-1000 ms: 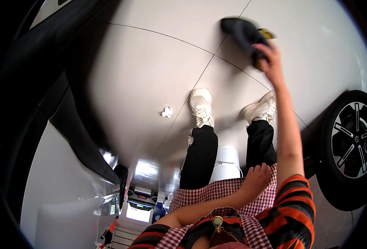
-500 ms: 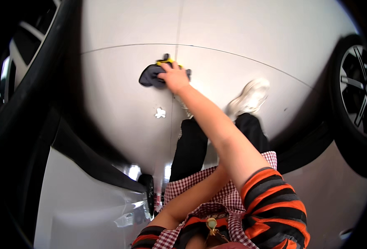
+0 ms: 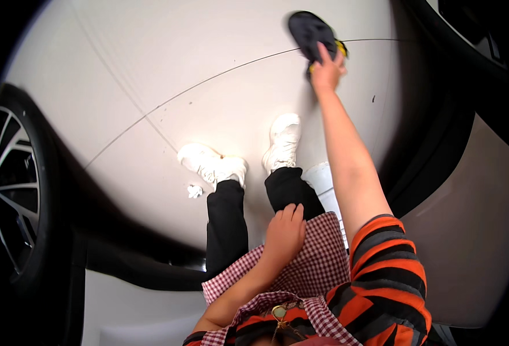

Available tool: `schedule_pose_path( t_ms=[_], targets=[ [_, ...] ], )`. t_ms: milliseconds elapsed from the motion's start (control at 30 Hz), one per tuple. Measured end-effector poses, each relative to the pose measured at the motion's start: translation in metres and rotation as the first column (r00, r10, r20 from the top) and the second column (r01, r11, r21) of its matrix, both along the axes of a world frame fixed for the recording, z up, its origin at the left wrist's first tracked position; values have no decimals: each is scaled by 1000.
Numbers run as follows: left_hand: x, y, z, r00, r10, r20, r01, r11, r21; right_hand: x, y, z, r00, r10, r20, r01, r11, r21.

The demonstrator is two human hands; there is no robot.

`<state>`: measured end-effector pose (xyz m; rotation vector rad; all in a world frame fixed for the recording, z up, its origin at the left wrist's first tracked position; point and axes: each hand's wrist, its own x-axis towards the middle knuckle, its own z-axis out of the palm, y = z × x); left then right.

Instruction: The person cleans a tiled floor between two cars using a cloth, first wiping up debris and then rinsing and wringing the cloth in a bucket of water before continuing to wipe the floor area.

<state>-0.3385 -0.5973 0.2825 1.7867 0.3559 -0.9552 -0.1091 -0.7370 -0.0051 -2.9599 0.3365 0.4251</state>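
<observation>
My right hand (image 3: 328,73) reaches far forward on an outstretched arm and grips a dark grey, cloth-like piece (image 3: 309,33) with yellow parts. Its kind cannot be made out. The piece is low over or on the pale floor (image 3: 225,34), slightly blurred, with its rounded end pointing away from me. My index finger lies along its top while the other fingers are round the yellow part. Against my checked apron (image 3: 318,248), near my right thigh, rests my left hand (image 3: 285,233), fingers loosely extended and holding nothing.
Crumpled white paper (image 3: 194,191) lies beside my left white shoe (image 3: 211,164). A car wheel (image 3: 15,184) stands at left, with dark car bodywork (image 3: 439,150) along the right. Behind my right leg is a white, box-like object (image 3: 322,181). Thin seams cross the floor.
My view and stance have turned, and both feet have shifted. My right hand has carried the dark piece farther forward and right. My left hand, hidden before, now shows on the apron.
</observation>
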Motion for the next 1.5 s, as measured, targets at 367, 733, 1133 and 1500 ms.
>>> schedule_pose_path(
  t_ms=[367, 733, 1133, 1500],
  targets=[
    [9, -33, 5, 964, -258, -59, 257, 966, -29, -196, -202, 51, 465, -813, -349, 757, 161, 633],
    [58, -21, 15, 933, -352, -78, 347, 935, -78, -38, -274, -32, 542, -838, 59, 810, 540, 226],
    [23, -17, 17, 928, -321, -191, 272, 931, -242, -132, 163, 3, 935, 354, 20, -348, 907, 238],
    [35, 19, 20, 995, -101, -16, 97, 985, -142, 19, -32, 40, 933, -361, -16, 233, 567, 790]
  ],
)
